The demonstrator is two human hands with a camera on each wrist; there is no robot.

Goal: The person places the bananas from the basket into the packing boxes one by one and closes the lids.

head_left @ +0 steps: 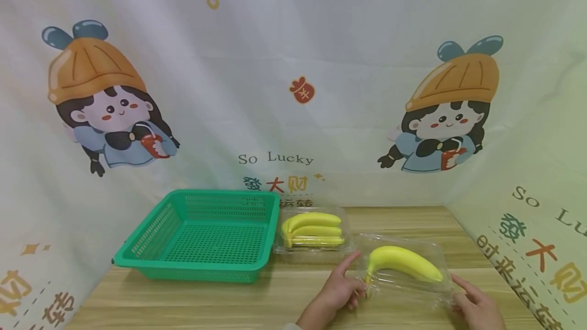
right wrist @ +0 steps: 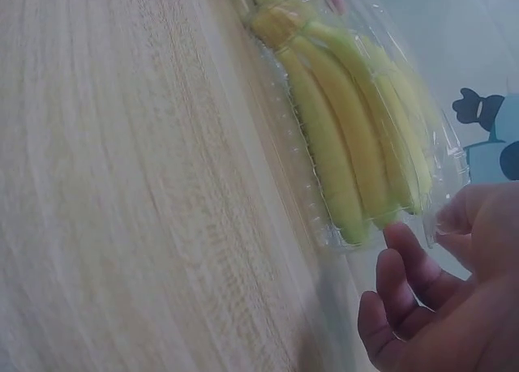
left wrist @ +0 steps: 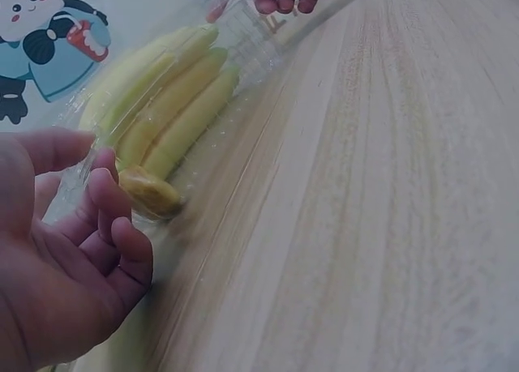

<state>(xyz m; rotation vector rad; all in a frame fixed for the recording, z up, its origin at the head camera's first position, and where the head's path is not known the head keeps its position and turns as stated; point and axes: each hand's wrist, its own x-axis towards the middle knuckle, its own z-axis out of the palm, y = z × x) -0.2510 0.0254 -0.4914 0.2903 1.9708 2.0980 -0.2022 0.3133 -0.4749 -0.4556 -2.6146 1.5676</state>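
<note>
A clear plastic clamshell box (head_left: 403, 286) with a bunch of yellow bananas (head_left: 405, 261) inside lies at the table's front right. My left hand (head_left: 338, 289) pinches its left end beside the stems, index finger stretched along the side. At the opposite end, my right hand (head_left: 479, 307) holds the box's edge between thumb and fingers. In the left wrist view several bananas (left wrist: 174, 104) show through the plastic near the left hand (left wrist: 73, 250). The right wrist view shows the banana tips close to the right hand (right wrist: 446, 291).
A green plastic basket (head_left: 202, 274) with perforated walls stands on the left of the wooden table (head_left: 275, 307). Between it and the held box, farther back, sits another clear box (head_left: 316, 251) of bananas. A printed cloth (head_left: 357, 90) hangs behind and at both sides.
</note>
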